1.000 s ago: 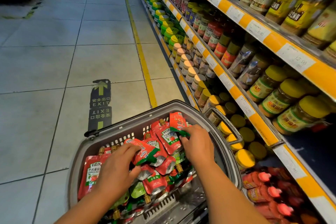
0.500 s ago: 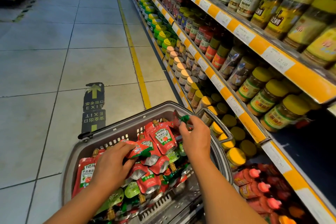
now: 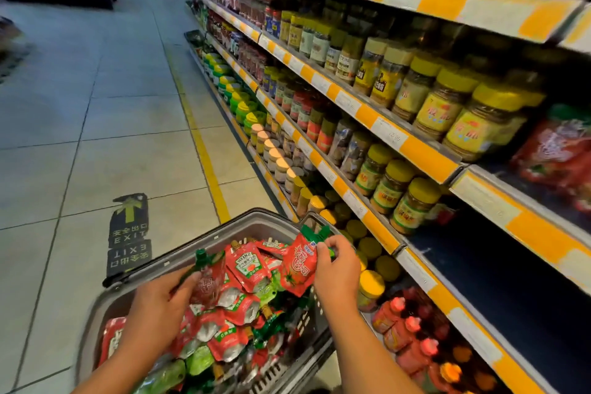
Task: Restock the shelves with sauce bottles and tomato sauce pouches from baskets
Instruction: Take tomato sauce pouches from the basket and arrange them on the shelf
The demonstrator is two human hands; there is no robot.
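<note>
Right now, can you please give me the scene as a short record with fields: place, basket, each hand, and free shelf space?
place: shop aisle, tiled floor beside stocked shelves
basket: grey basket piled with red tomato sauce pouches
left hand: left hand grips a pouch with a green cap over the basket
right hand: right hand pinches a red pouch lifted at the basket's right edge
free shelf space: dark bare shelf to the right of the yellow-lidded jars

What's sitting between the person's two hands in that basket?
In the head view, red Heinz tomato sauce pouches piled in the grey plastic basket lie between the left hand and right hand; each hand grips another pouch.
</note>
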